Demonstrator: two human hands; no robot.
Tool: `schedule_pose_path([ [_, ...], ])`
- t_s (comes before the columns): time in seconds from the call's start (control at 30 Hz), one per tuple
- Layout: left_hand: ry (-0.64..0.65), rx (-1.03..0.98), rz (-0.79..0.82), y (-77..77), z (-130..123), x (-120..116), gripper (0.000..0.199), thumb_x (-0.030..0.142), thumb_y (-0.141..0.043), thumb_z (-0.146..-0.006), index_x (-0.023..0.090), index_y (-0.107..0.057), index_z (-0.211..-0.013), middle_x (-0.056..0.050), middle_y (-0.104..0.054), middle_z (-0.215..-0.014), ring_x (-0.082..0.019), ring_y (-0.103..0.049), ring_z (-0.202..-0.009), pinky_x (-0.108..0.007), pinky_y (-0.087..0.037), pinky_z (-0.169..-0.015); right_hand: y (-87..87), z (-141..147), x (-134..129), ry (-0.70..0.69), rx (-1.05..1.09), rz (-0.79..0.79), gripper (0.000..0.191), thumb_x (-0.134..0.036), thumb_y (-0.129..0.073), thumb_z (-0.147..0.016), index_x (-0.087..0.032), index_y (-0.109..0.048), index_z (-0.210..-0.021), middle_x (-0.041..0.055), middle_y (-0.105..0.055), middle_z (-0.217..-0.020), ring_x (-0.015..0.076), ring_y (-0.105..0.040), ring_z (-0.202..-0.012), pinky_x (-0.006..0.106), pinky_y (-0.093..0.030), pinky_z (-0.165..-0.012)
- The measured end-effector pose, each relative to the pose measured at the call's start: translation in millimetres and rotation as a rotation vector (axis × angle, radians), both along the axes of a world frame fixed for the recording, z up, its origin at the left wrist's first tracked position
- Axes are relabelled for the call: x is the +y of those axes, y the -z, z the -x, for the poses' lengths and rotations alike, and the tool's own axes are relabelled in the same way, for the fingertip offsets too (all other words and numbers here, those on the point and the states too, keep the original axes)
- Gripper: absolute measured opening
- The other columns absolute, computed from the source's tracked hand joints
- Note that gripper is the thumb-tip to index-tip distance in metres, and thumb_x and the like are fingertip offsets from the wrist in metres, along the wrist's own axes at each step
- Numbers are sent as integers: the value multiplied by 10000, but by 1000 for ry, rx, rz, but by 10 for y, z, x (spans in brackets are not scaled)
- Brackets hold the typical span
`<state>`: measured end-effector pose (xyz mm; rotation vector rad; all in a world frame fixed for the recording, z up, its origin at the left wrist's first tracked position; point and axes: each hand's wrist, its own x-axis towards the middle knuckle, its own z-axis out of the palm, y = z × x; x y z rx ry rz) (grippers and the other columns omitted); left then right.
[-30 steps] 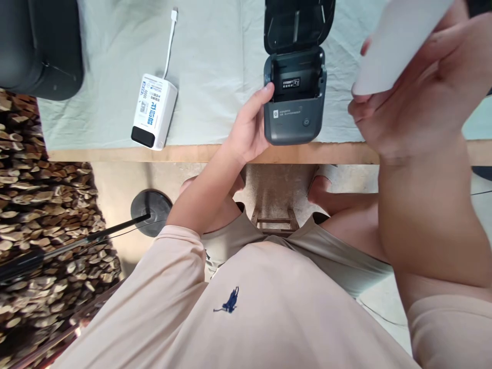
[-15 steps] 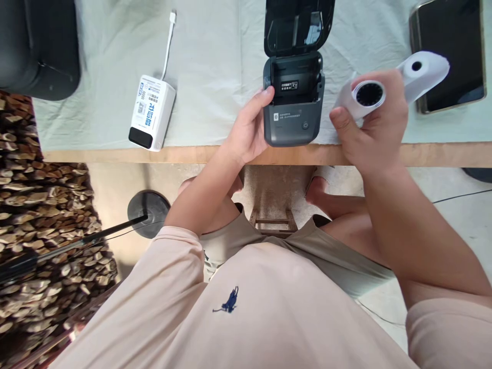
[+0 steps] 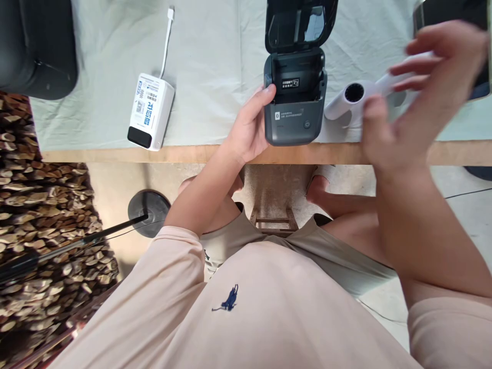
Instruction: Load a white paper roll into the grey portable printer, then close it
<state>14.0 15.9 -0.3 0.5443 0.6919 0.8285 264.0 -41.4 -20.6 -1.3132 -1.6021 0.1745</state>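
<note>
A dark grey label printer (image 3: 294,123) lies near the table's front edge with its lid (image 3: 300,25) raised and its paper bay bare inside. My left hand (image 3: 251,120) grips the printer's left side, thumb over the rim of the bay. Just right of the printer a white paper roll (image 3: 338,105) with a dark core rests on the cloth. My right hand (image 3: 426,92), blurred by motion, is apart from that roll with its fingers spread. Behind those fingers is another white paper piece (image 3: 388,82), mostly hidden.
A white power bank (image 3: 151,113) with a short cable (image 3: 166,46) lies on the left of the cloth. At the far left stands a dark padded object (image 3: 38,51). A phone (image 3: 455,13) is partly covered by my right hand. A wooden edge (image 3: 184,155) borders the table.
My right hand has let go of the paper roll, leaving it beside the printer, and has moved right and away with fingers opening. My left hand stays on the printer.
</note>
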Motion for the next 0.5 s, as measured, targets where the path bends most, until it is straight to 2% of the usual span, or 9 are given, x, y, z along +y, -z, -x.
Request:
schedule_pose_path([
  [0.03, 20, -9, 21, -1, 0, 2, 351, 320, -483, -1157, 202, -806, -1088, -90, -899, -1071, -358, -726, -1513, -435, -664, -1187, -24, -89, -18, 97, -25, -29, 508, -486, -669, -1004, -583, -653, -1502, -40, -685, -1369, 302, -689, -1210, 539, -554, -975],
  [0.07, 5, -11, 36, -1, -1, 4, 324, 330, -511, -1149, 212, -807, -1094, -84, -900, -1060, -363, -698, -1551, -443, -658, -1202, -16, -191, -16, 168, -74, 21, 527, -450, -703, -1011, -602, -634, -1511, -69, -677, -1421, 318, -656, -1298, 563, -516, -1077],
  [0.1, 16, -18, 46, -1, -1, 5, 313, 339, -522, -1148, 220, -811, -1120, -78, -899, -1076, -364, -683, -1569, -445, -656, -1206, 19, -296, 8, 268, -86, 6, 536, -409, -743, -993, -574, -641, -1493, -69, -668, -1433, 335, -638, -1333, 577, -481, -1140],
  [0.17, 3, -11, 34, -5, -3, 4, 318, 336, -520, -1146, 205, -806, -1101, -81, -888, -1080, -378, -744, -1478, -425, -698, -1088, 135, -469, 111, 388, -147, 45, 658, -364, -949, -821, -408, -669, -1415, 25, -645, -1400, 363, -591, -1355, 581, -497, -1157],
  [0.2, -2, -4, 21, -10, -3, 3, 315, 326, -521, -1145, 191, -801, -1092, -82, -882, -1072, -378, -778, -1416, -406, -709, -1019, 193, -521, 178, 420, -185, 91, 746, -369, -1016, -736, -348, -636, -1379, 56, -612, -1377, 356, -590, -1306, 590, -522, -1117],
  [0.27, -1, 11, 2, -23, -3, -2, 300, 318, -530, -1142, 184, -793, -1089, -83, -884, -1071, -363, -805, -1360, -374, -712, -975, 268, -547, 302, 498, -222, 252, 838, -284, -1059, -623, -309, -565, -1299, 66, -582, -1324, 323, -595, -1185, 607, -544, -1069],
  [0.33, 9, 30, 7, -35, -3, -5, 304, 326, -520, -1141, 198, -795, -1113, -83, -896, -1084, -352, -783, -1412, -372, -711, -1045, 282, -505, 380, 554, -224, 397, 791, -142, -991, -612, -313, -510, -1217, 45, -595, -1242, 304, -603, -1103, 599, -531, -1060],
  [0.4, 7, 52, 34, -42, -4, -6, 343, 340, -486, -1147, 206, -800, -1179, -85, -906, -1093, -347, -742, -1491, -395, -694, -1138, 270, -461, 411, 569, -197, 450, 746, -38, -892, -608, -316, -455, -1144, 34, -604, -1188, 301, -614, -1074, 566, -513, -1059],
  [0.5, -7, 58, 53, -48, -11, -4, 386, 321, -438, -1160, 186, -798, -1197, -67, -898, -1051, -340, -743, -1500, -428, -685, -1173, 289, -480, 462, 502, -71, 319, 770, -33, -813, -627, -314, -382, -1201, 75, -542, -1367, 268, -628, -1072, 502, -518, -1019],
])
